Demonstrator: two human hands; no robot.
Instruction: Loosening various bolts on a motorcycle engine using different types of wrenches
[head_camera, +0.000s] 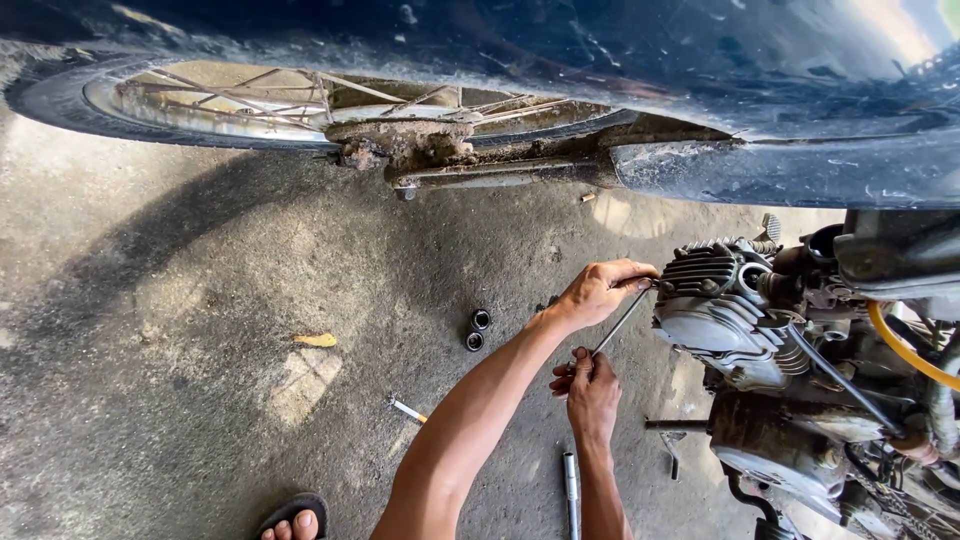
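My left hand (598, 291) reaches to the finned cylinder head of a motorcycle engine (722, 305) and pinches the far end of a thin metal rod tool (618, 325) where it meets the engine. My right hand (592, 393) is closed around the near, handle end of the same tool, lower and closer to me. The tool runs diagonally between both hands. Its tip is hidden by my left fingers.
A spoked wheel (250, 105) and dark blue bodywork (700, 70) span the top. On the concrete floor lie two small black ring-shaped parts (477, 330), a yellow leaf (316, 340), a small white stick (408, 410) and a metal tube wrench (570, 490). My sandalled foot (295, 522) shows at the bottom.
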